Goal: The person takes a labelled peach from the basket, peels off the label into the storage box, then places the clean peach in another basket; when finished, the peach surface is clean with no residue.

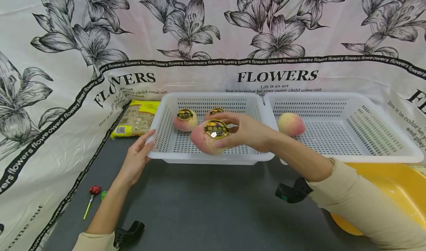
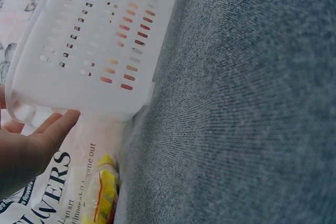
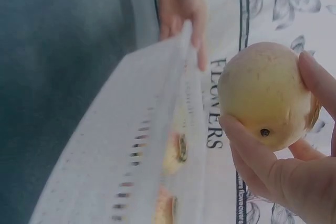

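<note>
My right hand holds a pink-and-yellow peach above the left white basket. A black-and-gold sticker is on the peach's side. In the right wrist view, fingers and thumb wrap the peach, whose stem dimple shows. With its fingers at the rim, my left hand grips the near left corner of that basket; the left wrist view shows the basket wall beside the hand. Inside the basket lie two more stickered peaches, one at left and one partly hidden behind the right hand.
A second white basket stands to the right with one peach in it. A yellow basin sits in front of it. At left are a yellow packet, a red lollipop and a green one.
</note>
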A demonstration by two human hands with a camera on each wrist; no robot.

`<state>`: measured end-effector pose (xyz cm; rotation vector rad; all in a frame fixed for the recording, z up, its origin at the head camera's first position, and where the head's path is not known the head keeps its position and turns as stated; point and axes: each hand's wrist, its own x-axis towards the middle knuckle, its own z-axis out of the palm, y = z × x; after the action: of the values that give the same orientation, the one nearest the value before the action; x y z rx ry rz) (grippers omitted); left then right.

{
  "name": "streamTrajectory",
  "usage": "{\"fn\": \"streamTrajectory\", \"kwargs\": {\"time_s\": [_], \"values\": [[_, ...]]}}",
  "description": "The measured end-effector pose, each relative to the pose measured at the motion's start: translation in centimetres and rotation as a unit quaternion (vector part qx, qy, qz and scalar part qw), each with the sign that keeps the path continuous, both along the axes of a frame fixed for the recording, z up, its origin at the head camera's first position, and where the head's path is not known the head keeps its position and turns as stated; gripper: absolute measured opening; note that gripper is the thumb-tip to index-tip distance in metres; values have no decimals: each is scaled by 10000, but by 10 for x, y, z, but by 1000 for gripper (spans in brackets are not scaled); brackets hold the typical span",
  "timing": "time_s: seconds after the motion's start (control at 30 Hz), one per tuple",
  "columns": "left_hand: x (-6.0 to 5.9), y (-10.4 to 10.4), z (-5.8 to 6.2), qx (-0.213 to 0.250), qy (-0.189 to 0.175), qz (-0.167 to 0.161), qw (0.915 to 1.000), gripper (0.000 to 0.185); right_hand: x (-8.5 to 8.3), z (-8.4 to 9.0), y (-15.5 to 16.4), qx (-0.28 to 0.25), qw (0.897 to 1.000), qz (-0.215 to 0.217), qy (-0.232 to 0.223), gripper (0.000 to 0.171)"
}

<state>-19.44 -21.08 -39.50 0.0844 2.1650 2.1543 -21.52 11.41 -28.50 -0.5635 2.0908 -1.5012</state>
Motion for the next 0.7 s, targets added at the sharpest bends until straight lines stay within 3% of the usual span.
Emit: {"fn": "streamTrajectory", "kwargs": {"time_s": [0.17,0.37,0.7], "values": [[0,-1,1,-43,-1,-14,10000,49,32,-11,21,-135,9996,178,168,71],[1,0,2,-68,-61,6,10000,49,63,-33,40,-159,9986,408,-305,71],[0,1,2,-60,-59,-2,10000,50,78,-84,58,-69,9984,320,-450,68]]}}
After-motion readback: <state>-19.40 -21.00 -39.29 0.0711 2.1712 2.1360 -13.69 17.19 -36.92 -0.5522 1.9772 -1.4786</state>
